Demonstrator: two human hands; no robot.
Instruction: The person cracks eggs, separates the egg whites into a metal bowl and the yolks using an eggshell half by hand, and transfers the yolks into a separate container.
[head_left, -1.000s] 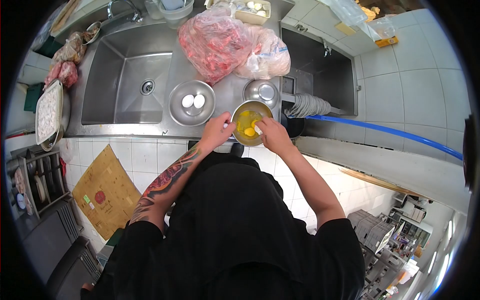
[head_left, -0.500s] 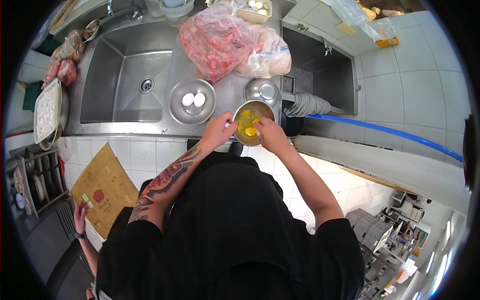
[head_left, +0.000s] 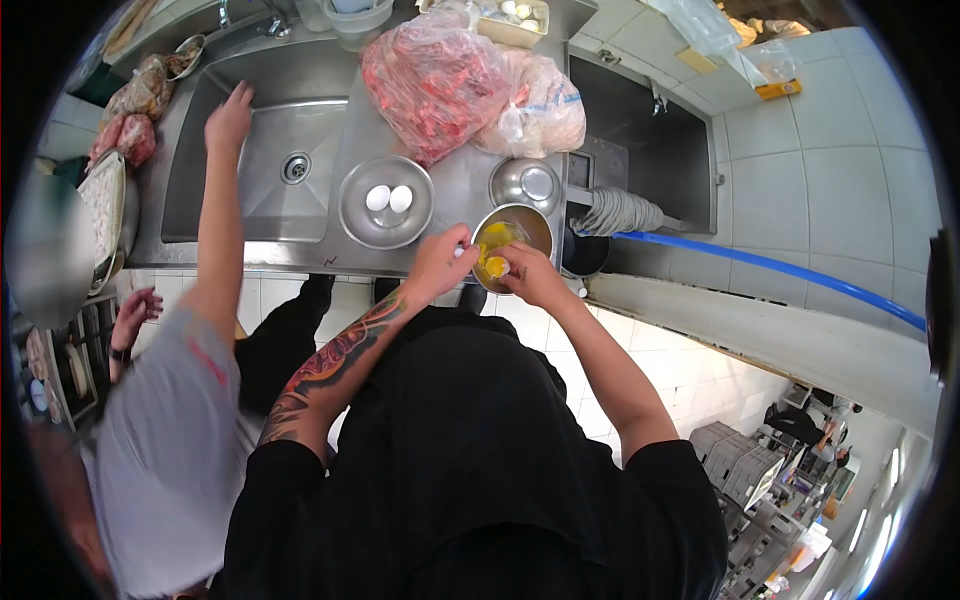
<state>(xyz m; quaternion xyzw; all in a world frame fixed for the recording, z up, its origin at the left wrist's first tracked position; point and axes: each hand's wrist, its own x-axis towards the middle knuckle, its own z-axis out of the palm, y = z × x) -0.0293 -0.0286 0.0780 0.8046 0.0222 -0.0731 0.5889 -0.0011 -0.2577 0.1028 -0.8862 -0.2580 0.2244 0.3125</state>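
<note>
A metal mixing bowl stands at the counter's front edge with cracked raw egg in it. At its left rim, my left hand is closed around a piece of white eggshell. My right hand, over the bowl's front, pinches an eggshell half that has yellow yolk in it. Two whole white eggs lie in a shallow metal bowl to the left. Just behind the mixing bowl sits an empty-looking metal bowl.
A co-worker in a grey shirt stands at left, one hand over the sink, another hand lower down. Bags of red meat and paler contents lie behind the bowls. A blue hose runs right.
The co-worker has come in from the left and reaches over the sink, blocking the cardboard on the floor. My right hand has shifted slightly left and down, with yolk now showing in its shell.
</note>
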